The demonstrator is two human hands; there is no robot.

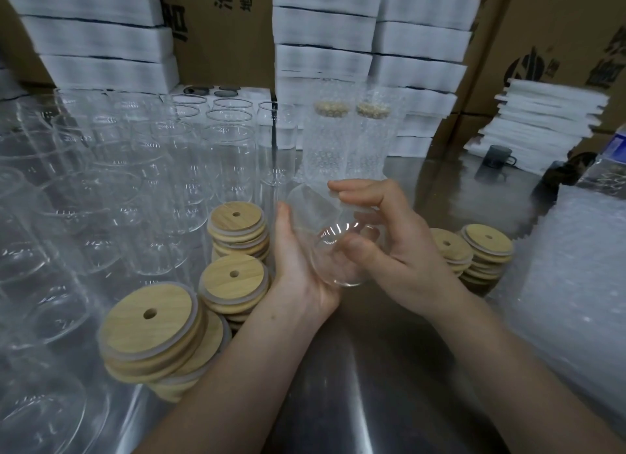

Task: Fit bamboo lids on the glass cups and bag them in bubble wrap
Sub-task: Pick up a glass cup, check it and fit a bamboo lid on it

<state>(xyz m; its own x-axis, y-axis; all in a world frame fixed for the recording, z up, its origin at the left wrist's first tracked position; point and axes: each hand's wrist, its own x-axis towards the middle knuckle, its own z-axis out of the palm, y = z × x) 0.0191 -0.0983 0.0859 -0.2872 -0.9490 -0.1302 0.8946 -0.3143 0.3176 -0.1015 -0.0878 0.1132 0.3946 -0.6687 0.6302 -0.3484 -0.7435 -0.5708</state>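
Between the lid stacks, above worktop | glass cup tipped over, long axis running away from camera, one round end nearest | left hand gripping underneath | right hand curled round it.

1. Two bubble-wrapped cups, both lidded, stand at the back.
2. One bare glass cup is held by two hands, the left hand and the right hand.
3. Five stacks of bamboo lids show plainly: three left, two right.
4. Empty glass cups crowd the left, well over a dozen, too many to count exactly.
5. One dark mug.
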